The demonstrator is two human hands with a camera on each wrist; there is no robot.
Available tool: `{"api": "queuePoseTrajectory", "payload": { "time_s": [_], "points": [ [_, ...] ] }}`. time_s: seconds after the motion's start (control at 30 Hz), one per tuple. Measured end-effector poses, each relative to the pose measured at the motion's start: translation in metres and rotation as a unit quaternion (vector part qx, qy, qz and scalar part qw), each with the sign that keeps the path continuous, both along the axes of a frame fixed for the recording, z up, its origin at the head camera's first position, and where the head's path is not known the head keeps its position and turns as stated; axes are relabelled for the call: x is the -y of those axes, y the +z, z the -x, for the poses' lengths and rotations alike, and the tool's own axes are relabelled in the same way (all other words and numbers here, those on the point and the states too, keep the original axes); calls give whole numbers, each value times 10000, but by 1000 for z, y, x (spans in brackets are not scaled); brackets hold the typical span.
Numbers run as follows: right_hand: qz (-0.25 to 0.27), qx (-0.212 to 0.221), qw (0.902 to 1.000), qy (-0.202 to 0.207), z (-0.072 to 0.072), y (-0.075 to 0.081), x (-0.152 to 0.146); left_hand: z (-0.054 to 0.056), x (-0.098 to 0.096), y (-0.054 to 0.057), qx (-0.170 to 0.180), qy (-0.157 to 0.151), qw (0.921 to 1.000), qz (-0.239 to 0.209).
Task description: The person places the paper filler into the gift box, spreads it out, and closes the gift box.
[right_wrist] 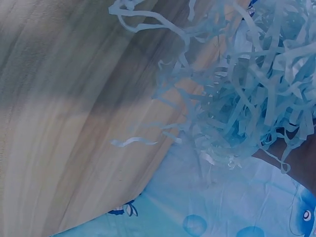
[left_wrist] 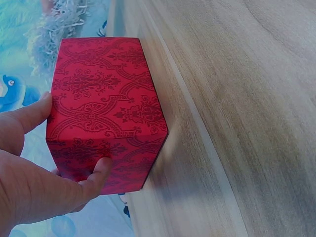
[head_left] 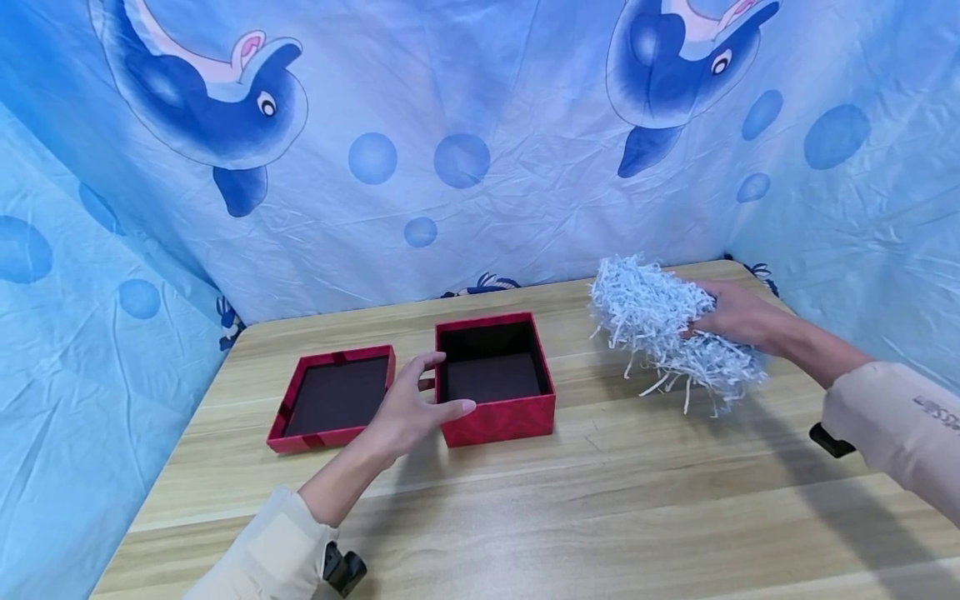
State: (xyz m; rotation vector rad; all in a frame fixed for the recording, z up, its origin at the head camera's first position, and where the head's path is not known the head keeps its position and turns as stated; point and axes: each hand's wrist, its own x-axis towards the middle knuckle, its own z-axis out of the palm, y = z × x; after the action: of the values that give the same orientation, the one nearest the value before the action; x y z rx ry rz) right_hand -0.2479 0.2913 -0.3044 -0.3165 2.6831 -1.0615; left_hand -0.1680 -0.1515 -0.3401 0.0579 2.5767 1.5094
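Note:
My left hand (head_left: 411,408) is at the near left corner of a red patterned box (head_left: 498,423). Its thumb reaches to the front rim, and its other fingers lie along the left side; in the left wrist view one fingertip (left_wrist: 102,168) rests on that side. The box stands uncovered, its dark inside and bottom showing. To the right, my right hand (head_left: 738,315) grips a big bundle of pale blue shredded paper (head_left: 651,312) above the table, loose strands hanging down. The right wrist view shows the shredded paper (right_wrist: 261,84) close up, covering most of the fingers.
Left of the box lies a red lid (head_left: 333,400), dark inside up, near the left forearm. A wood-grain table (head_left: 600,517) carries everything. Behind and beside it hangs a blue curtain (head_left: 517,225) printed with dolphins and bubbles.

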Motion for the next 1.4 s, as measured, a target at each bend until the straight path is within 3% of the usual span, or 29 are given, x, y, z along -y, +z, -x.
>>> {"api": "queuePoseTrajectory", "payload": {
  "time_s": [0.73, 1.4],
  "points": [
    [-233, -126, 9996, 123, 2, 11, 15, -1, 0, 1, 11, -17, 10000, 59],
    [153, -280, 9988, 372, 4, 27, 50, 1, 0, 0, -30, -23, 10000, 61]
  ]
}}
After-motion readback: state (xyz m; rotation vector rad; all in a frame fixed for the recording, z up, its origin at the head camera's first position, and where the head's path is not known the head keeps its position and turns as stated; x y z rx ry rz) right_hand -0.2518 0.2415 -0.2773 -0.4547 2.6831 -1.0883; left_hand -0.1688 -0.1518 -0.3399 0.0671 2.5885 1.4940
